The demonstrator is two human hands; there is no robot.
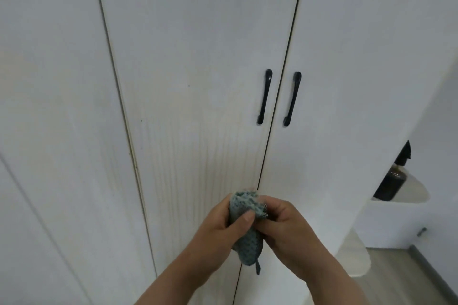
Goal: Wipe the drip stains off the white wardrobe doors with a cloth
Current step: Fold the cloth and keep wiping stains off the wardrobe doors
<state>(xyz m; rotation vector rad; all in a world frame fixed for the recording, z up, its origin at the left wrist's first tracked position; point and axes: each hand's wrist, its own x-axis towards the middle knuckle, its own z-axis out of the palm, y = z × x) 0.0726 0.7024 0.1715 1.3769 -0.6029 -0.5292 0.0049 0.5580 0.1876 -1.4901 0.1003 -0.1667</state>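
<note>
— Where is our cloth?
— We hold the blue-green textured cloth [247,245] bunched, low before the white wood-grain wardrobe doors [193,57], below the two black bar handles [264,96].
— And our hands?
— Our left hand [218,228] grips it, thumb on top; our right hand [285,225] pinches its upper edge. Faint drip streaks [173,168] line the middle door.

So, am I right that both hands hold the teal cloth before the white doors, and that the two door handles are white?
Not quite: the head view shows the two door handles are black. The left hand and right hand do hold the teal cloth before the white doors.
</note>
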